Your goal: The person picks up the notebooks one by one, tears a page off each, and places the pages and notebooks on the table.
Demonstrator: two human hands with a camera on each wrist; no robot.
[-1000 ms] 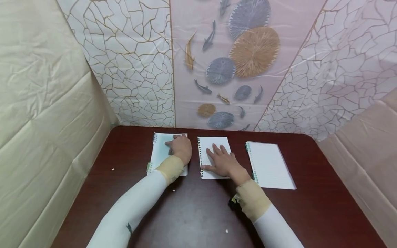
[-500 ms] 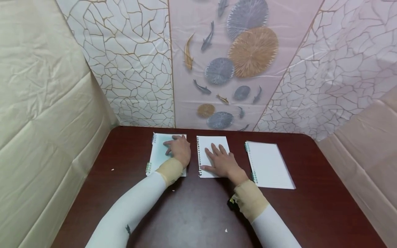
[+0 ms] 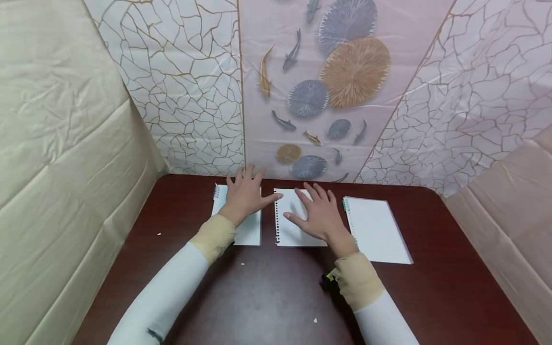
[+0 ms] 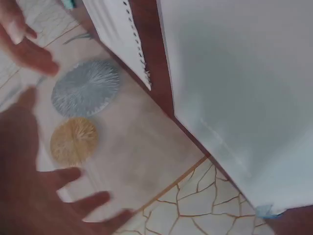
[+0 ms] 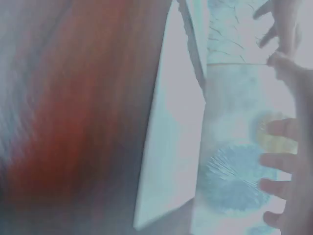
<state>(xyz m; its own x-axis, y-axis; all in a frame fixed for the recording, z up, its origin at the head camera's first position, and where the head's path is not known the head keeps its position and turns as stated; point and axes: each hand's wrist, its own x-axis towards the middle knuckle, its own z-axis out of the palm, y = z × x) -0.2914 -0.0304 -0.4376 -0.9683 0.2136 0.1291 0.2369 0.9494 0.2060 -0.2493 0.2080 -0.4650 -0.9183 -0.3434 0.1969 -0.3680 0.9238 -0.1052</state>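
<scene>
- Hovering with fingers spread, the left hand (image 3: pixel 245 195) is above the left notebook (image 3: pixel 250 232), thumb pointing to three o'clock; it grips nothing.
- The right hand (image 3: pixel 320 218) is over the loose sheet (image 3: pixel 295 235), fingers apart and holding nothing; the shadow below suggests it is raised.
- Taking the loose sheet as the clock's centre, the left notebook lies at nine o'clock and the right notebook (image 3: pixel 377 232) just past three.
- Done, as I judge it: the loose sheet is free of any rings and lies flat on the table (image 3: pixel 258 297), apart from both notebooks, its ragged, holed edge toward nine o'clock.
- Also seemingly done: all three papers form a row, bound or holed sides leftward.
- Left, apparently: small white scraps (image 3: pixel 315 320) lie ungathered at six, eight and nine o'clock; whether more paper work remains, I cannot tell.
</scene>
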